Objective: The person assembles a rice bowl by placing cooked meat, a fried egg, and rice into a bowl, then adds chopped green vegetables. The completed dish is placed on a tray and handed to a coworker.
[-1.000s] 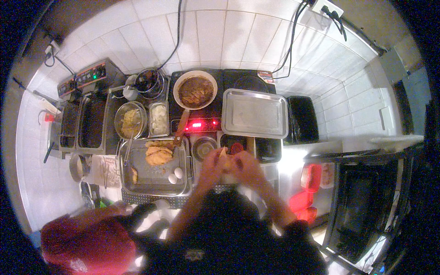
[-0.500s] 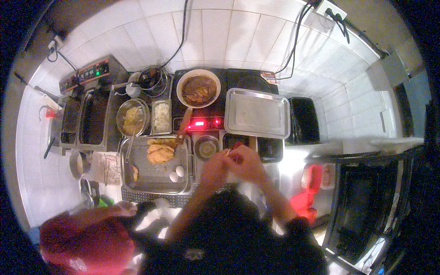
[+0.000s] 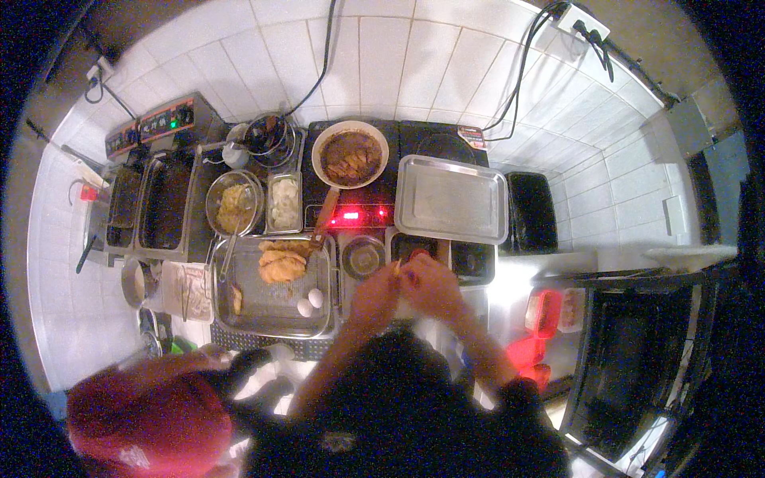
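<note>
My left hand [image 3: 375, 298] and my right hand [image 3: 431, 287] are close together, fingers bent inward and almost touching. A small pale bit [image 3: 397, 268] shows at the left fingertips, too blurred to name. Something small and red [image 3: 417, 253] sticks up beyond my right fingers; its kind is unclear. Just left of my hands stands a round metal pot [image 3: 348, 256]. Farther left, a wire-racked metal tray [image 3: 239, 275] bears golden fried pieces [image 3: 280, 267] and two white eggs [image 3: 310, 303]. Dark compartments lie beyond my right hand.
A pan of brown stew [image 3: 351, 157] sits on a lit cooktop [image 3: 351, 216], its handle toward me. Right of it lies a metal tray [image 3: 451, 199]. A deep fryer [image 3: 166, 203] stands at left. Red containers [image 3: 544, 312] are at right. Another person in a red top [image 3: 151, 418] is at lower left.
The view has shifted slightly. My hands stay close together, with the fingers moving a little; the pale bit shows more at the left fingertips. The trays and pan rest where they were.
</note>
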